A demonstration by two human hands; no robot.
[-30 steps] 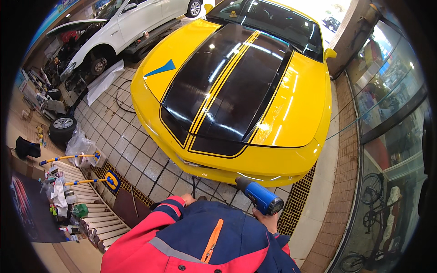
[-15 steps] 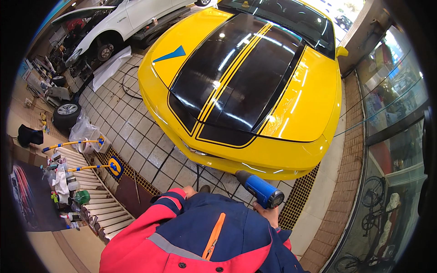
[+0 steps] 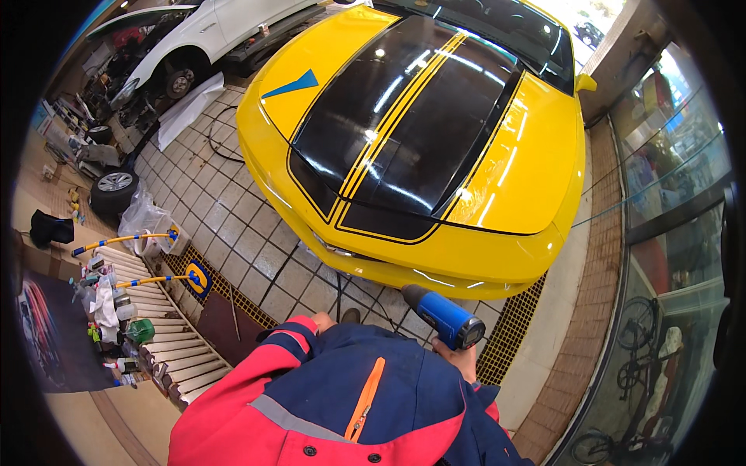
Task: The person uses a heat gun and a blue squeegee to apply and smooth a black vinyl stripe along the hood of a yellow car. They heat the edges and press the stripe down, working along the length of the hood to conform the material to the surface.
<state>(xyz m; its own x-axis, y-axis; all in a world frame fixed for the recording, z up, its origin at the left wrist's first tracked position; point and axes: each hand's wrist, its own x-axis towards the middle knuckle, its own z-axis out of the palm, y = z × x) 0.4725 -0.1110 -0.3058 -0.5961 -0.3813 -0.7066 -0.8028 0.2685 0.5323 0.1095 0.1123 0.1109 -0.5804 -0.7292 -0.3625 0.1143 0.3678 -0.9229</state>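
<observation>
Left arm [image 3: 245, 374] angled forward, left grip [image 3: 323, 321] partly hidden; right grip [image 3: 457, 359] firmly curled, out front.

From my remote place I cannot see most of the left hand [image 3: 323, 320], because the sleeve [image 3: 264, 359] and the jacket [image 3: 404, 388] cover it, and what its fingers do is unknown to me. The right hand [image 3: 460, 359] hides the handle of the blue gun-shaped tool [image 3: 444, 315], whose end display [image 3: 471, 333] is too small to read. At the upper edge, the yellow car [image 3: 519, 186] and the white car [image 3: 225, 27] are both cut off, and the bottles [image 3: 141, 331] on the radiator [image 3: 185, 359] are too tiny to identify.
</observation>
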